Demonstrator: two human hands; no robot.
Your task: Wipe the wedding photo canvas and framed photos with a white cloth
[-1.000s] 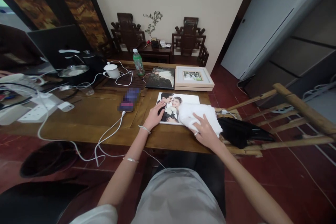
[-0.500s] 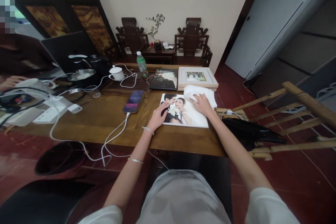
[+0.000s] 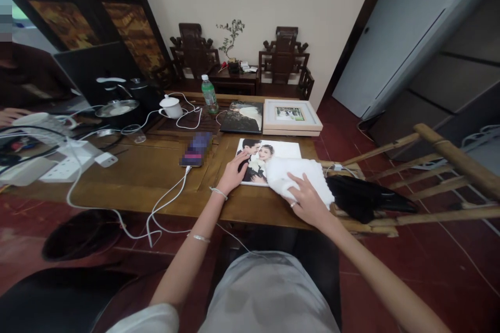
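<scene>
A white-edged wedding photo panel [image 3: 287,149] lies flat on the wooden table [image 3: 242,205] in front of me. My left hand [image 3: 233,174] rests on its left edge, fingers stretched out and holding nothing. Over the panel's lower right part and past its edge lies a white cloth [image 3: 278,170], which hides that corner. My right hand [image 3: 310,202] presses on the cloth and grips it, with some fingers extended across the top.
Behind the panel are a dark photo panel [image 3: 242,117] and a pale framed picture [image 3: 292,127]. To the left are a phone [image 3: 196,150] on a cable, a green bottle [image 3: 210,94], a lidded cup [image 3: 171,108] and power strips [image 3: 72,161]. A bamboo chair [image 3: 461,158] stands right.
My right hand has drawn the cloth toward me, from the panel's upper right to its lower right edge. The left hand keeps its place on the panel. The view has shifted slightly.
</scene>
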